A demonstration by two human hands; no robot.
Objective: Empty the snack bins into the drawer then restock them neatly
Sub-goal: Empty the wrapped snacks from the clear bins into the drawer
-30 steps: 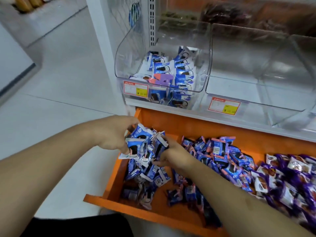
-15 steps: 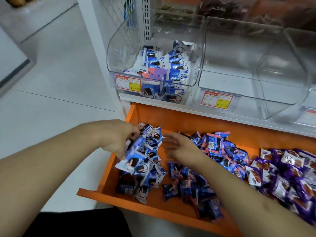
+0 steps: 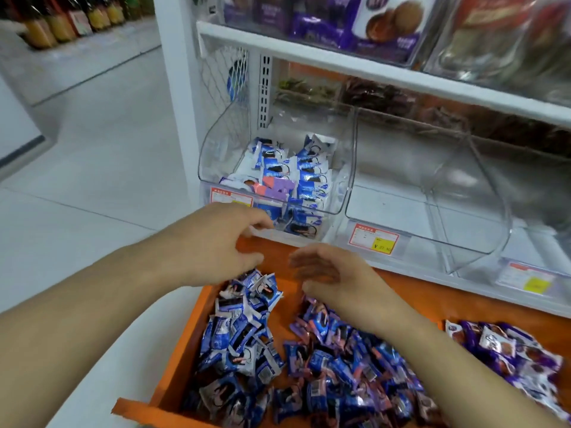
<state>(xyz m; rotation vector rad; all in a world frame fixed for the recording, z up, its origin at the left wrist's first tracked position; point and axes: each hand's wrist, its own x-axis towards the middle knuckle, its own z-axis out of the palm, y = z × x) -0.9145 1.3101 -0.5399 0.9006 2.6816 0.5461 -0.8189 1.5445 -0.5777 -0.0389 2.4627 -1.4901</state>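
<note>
Over the drawer's (image 3: 401, 291) left end we hold both hands, left (image 3: 216, 245) and right (image 3: 327, 276), fingers spread and empty. Packets (image 3: 244, 335) lie heaped below; some stand in the left bin (image 3: 343, 168). Grabbing too many, we judge, risks spilling them over the drawer's left edge.

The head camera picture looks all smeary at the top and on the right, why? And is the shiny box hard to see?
Head view: the upper shelf packets and the right side are streaked by motion blur; the left hand and right hand are soft-edged too. The empty clear bin shows pale glare, so its walls are faint. The drawer snacks look sharper.
</note>
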